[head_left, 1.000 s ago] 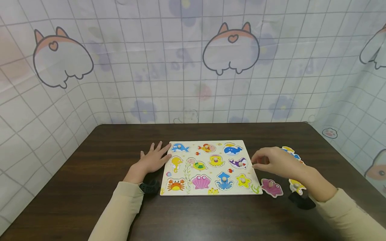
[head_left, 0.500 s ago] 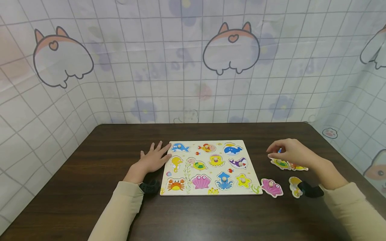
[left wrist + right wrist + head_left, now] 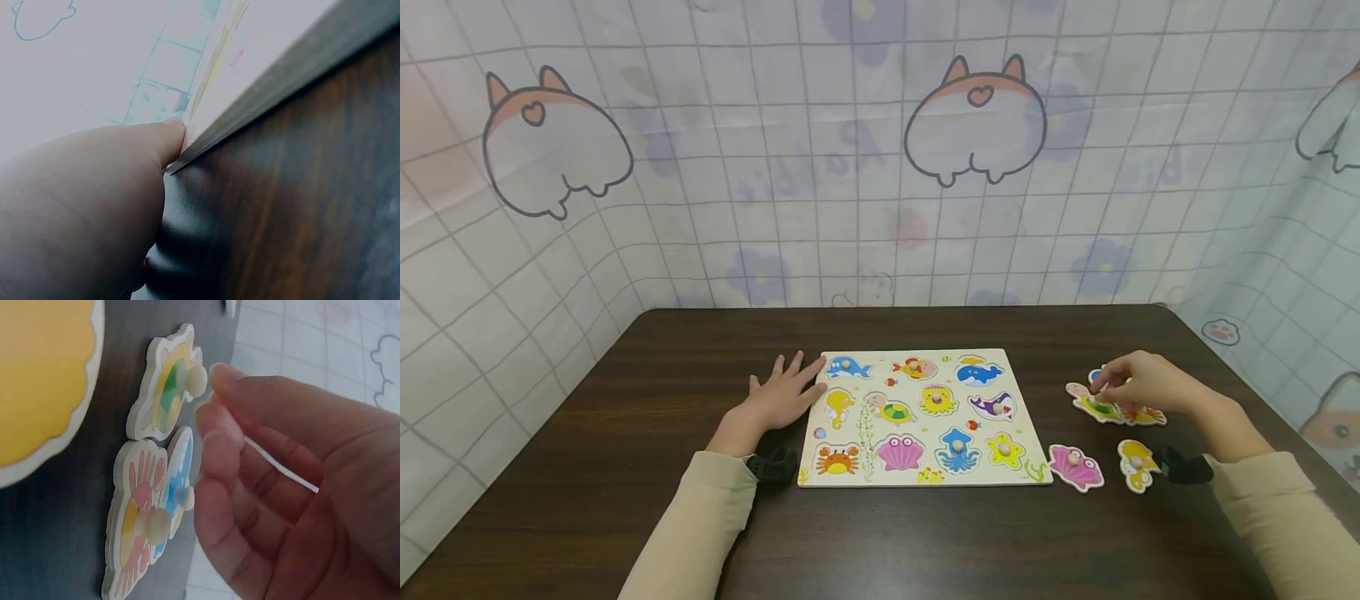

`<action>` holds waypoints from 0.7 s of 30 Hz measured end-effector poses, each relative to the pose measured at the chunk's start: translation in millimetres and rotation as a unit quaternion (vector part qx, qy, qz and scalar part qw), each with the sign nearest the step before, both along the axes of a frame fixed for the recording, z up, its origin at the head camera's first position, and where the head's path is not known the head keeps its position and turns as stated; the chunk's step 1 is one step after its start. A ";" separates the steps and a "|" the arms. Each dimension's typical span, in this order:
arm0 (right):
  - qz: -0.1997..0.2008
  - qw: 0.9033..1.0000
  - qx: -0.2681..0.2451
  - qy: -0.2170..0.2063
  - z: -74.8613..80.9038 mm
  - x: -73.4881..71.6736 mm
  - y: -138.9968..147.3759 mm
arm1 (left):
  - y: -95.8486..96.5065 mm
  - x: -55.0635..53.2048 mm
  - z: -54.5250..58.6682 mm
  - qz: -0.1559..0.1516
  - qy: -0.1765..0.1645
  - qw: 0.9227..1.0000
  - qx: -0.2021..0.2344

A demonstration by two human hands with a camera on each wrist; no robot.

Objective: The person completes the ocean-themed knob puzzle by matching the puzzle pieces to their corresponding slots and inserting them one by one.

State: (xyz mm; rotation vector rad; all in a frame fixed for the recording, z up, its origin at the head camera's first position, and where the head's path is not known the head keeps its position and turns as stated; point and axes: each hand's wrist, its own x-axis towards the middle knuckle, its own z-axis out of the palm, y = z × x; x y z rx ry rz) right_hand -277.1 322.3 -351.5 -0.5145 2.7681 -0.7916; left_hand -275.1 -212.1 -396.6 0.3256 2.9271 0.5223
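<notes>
A pale wooden peg puzzle board (image 3: 928, 427) with printed sea animals lies on the dark table. My left hand (image 3: 786, 396) is spread flat at its left side, fingertips on the edge; the left wrist view shows the thumb (image 3: 169, 137) at a corner. Over the loose pieces at right, my right hand (image 3: 1153, 385) has thumb and forefinger at the knob of a green turtle piece (image 3: 169, 394). In the right wrist view the fingertips are close beside that knob, with a small gap. A crab piece (image 3: 128, 531) and a blue piece (image 3: 178, 465) lie against it.
A pink shell piece (image 3: 1075, 468) lies by the board's lower right corner, and a yellow seahorse piece (image 3: 1137, 467) is right of it, near the black wrist strap (image 3: 1183, 467). A patterned cloth (image 3: 880, 167) hangs behind the table (image 3: 880, 533).
My right hand has moved right from the board's right edge to the loose pieces and come down over the turtle piece. The left hand and board have stayed put.
</notes>
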 end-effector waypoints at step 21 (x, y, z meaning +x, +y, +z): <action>0.003 0.997 0.055 0.056 -7.6 0.7 -5.7 | 2.4 2.9 3.1 0.002 -0.002 1.000 0.004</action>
